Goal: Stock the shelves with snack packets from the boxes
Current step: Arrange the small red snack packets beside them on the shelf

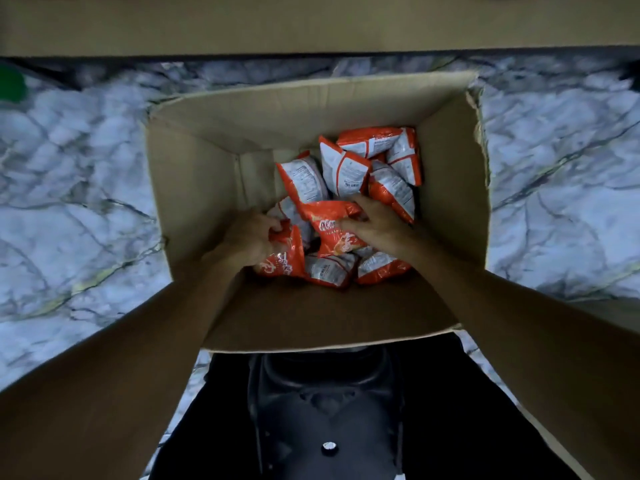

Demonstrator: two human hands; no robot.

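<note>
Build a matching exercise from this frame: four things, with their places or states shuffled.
Things
1. left hand
2. right hand
3. open brown cardboard box
4. blurred green object

Places or states
A. at the view's far left edge
B. holds the face-up orange snack packet mid-box
C. contains all the packets
D. holds the glossy orange packet nearest the box's left wall

Pairs: 1-D, 2-B, 3-C, 4-A

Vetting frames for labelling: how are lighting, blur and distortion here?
Head view: dim, bluish light; the box's near wall and both forearms lie in shadow; packets fairly sharp, floor smeared; wide-angle splays the box walls; left hand and right hand, gripping packets, look soft.
</note>
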